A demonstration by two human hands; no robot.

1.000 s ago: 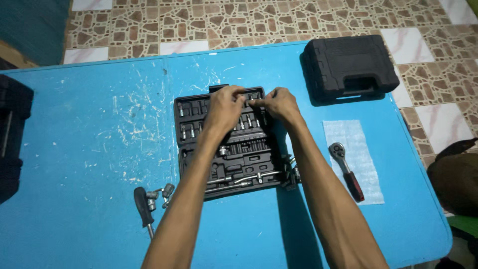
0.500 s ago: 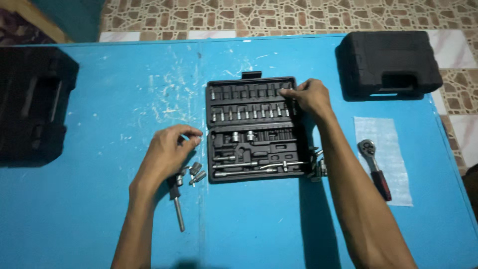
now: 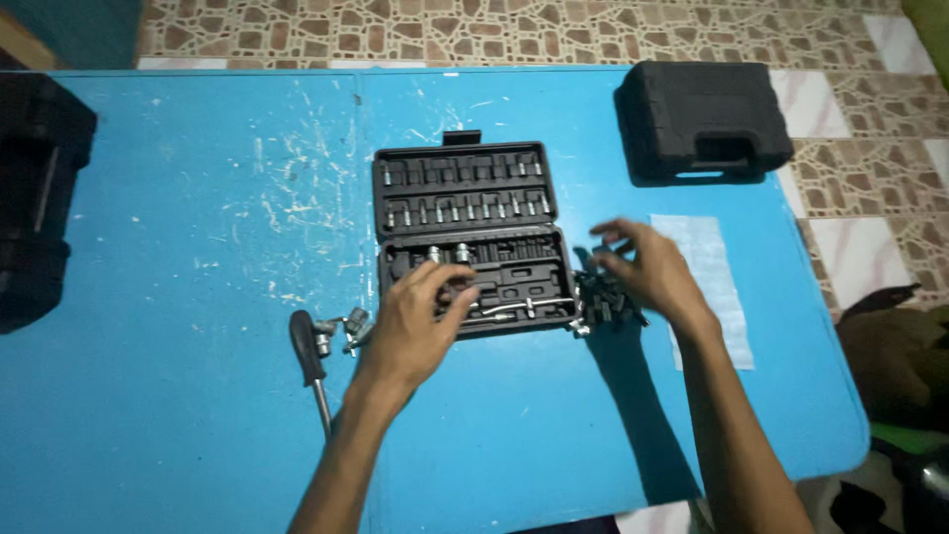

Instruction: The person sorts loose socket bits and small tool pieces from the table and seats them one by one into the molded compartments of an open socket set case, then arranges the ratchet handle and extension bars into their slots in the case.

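Socket case [image 3: 465, 198] open, flat mid blue desk [image 3: 178, 415]. Left hand [image 3: 415, 326] over case lower front edge, fingers curled on lower tray; grip contents unclear, can't tell. Right hand [image 3: 647, 272] hovering, fingers spread, grip empty, over loose sockets [image 3: 601, 302] just right of case. Screwdriver handle [image 3: 308, 348] plus adapters [image 3: 351, 328] left of case. Closed black case [image 3: 697, 119] far right.

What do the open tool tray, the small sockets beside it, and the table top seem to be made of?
Open tool tray: likely moulded black plastic, matt, with shaped slots.
Small sockets: probably steel, bright silvery sheen.
Table top: hard to tell under its blue coat; white scratches suggest paint or laminate.
The left hand rests on the tray; the right hand hovers beside it.
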